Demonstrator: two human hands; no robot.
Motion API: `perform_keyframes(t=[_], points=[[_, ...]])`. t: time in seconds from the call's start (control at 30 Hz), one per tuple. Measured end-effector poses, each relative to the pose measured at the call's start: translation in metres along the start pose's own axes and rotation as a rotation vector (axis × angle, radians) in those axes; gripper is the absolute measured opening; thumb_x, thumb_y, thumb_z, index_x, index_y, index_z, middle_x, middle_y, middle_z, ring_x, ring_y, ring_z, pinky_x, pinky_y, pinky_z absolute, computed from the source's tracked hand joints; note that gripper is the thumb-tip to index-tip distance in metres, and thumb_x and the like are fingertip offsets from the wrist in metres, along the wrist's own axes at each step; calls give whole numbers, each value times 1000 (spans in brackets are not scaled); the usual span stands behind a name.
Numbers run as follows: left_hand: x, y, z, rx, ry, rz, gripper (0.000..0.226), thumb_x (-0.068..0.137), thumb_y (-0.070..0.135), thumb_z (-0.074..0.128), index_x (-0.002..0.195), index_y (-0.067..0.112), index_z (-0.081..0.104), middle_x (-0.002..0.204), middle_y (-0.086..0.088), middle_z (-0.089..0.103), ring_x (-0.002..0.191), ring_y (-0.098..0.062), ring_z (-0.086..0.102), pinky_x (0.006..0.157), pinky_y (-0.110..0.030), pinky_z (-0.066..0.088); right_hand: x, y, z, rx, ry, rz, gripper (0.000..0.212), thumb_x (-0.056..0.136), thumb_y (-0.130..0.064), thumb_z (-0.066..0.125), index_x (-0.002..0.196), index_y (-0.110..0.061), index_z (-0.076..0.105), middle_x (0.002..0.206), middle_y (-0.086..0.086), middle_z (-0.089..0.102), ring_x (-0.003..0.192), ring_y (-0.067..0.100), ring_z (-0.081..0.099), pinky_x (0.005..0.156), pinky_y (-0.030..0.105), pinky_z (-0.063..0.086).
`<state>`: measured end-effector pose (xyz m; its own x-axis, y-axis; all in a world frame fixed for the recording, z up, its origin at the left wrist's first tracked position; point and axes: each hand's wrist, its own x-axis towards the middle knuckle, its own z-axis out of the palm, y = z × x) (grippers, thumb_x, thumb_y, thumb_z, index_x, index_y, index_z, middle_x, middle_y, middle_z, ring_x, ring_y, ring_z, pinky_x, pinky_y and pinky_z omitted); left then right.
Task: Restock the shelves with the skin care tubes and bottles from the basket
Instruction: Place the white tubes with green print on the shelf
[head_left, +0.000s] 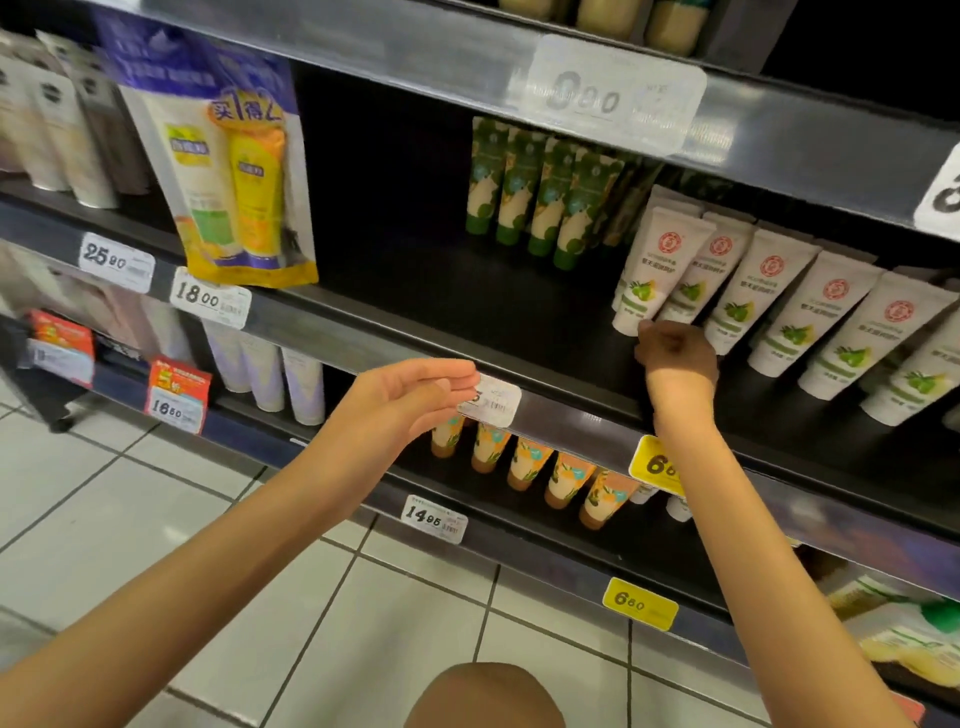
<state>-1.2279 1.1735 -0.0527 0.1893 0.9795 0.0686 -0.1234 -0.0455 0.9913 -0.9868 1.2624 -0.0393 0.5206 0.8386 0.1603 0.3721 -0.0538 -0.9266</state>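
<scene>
On the dark middle shelf (441, 280) a row of white tubes (831, 317) with red seals and green fruit pictures leans cap-down at the right. My right hand (675, 356) is curled at the cap of the leftmost white tube (654, 270) and pinches its lower end. Behind that row, green-and-cream tubes (540, 192) stand further back. My left hand (410, 395) hovers in front of the shelf's edge with straight fingers and holds nothing. No basket shows.
Orange-and-cream tubes (524, 462) line the shelf below. A yellow twin-pack bag (234, 171) hangs at the left, with pale lilac tubes (270, 369) under it. Price tags (210, 304) run along the shelf edges. White floor tiles (156, 519) and my knee (483, 696) lie below.
</scene>
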Motion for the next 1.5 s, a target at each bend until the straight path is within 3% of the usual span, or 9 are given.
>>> perform_keyframes(t=[0.13,0.27,0.5,0.77,0.9,1.13,1.3,1.4,1.5], points=[[-17,4,-25,104,57,-47,22,93,12,49,104,22,64,105,9,69,98,1,64,76,-7,50,-84,-22,27,59,-163,-288,12,92,-16,52,101,-19,60,100,0,60,88,4,56,65,1,41],[-50,25,-88,399,55,-8,22,92,7,50,103,18,65,103,7,69,96,3,64,81,-5,46,-165,-49,72,86,-532,-535,12,89,-11,54,96,-16,64,93,-5,62,82,2,56,73,5,44],[-193,40,-230,534,467,-26,24,90,-4,49,96,14,63,94,4,67,85,6,62,81,-7,46,-287,-90,180,12,-1148,-849,12,89,-8,57,97,-14,65,94,-6,63,90,1,57,78,8,41],[-396,-29,-321,454,960,-330,29,89,-7,49,89,19,63,91,4,66,78,14,60,73,-3,44,-406,-110,281,160,-1514,-783,27,86,-4,58,87,-30,63,90,-17,67,84,-1,62,74,7,44],[-459,-58,-331,327,1109,-524,23,89,-8,48,99,5,64,95,-8,66,80,0,63,75,-5,47,-459,-110,324,126,-1647,-706,25,87,-5,60,84,-30,62,90,-11,68,83,1,64,80,14,48],[-488,-97,-308,237,1293,-822,15,88,2,54,95,8,65,92,-4,63,88,-15,56,70,-17,39,-524,-96,383,-384,-1869,-677,13,90,-10,58,94,-1,67,85,12,66,82,23,61,77,27,46],[-457,-120,-289,-263,1230,-912,22,86,8,55,65,7,50,70,-15,48,72,-20,45,69,-30,31,-559,-85,404,-909,-2172,-752,25,92,-20,54,75,-2,60,71,6,54,68,14,49,69,26,41],[-431,-127,-296,-350,1350,-906,29,89,20,55,98,-7,60,93,-27,58,93,-34,58,71,-27,35,-584,-72,415,-1217,-2125,-861,36,91,-25,56,62,-7,42,63,3,43,56,15,39,55,22,35],[-408,-135,-314,-523,1447,-886,52,91,26,53,131,-5,40,129,-24,49,119,-36,49,91,-36,44,-597,-63,423,-1239,-2088,-821,42,85,-26,65,56,-14,37,52,-1,41,46,12,35,45,20,31]])
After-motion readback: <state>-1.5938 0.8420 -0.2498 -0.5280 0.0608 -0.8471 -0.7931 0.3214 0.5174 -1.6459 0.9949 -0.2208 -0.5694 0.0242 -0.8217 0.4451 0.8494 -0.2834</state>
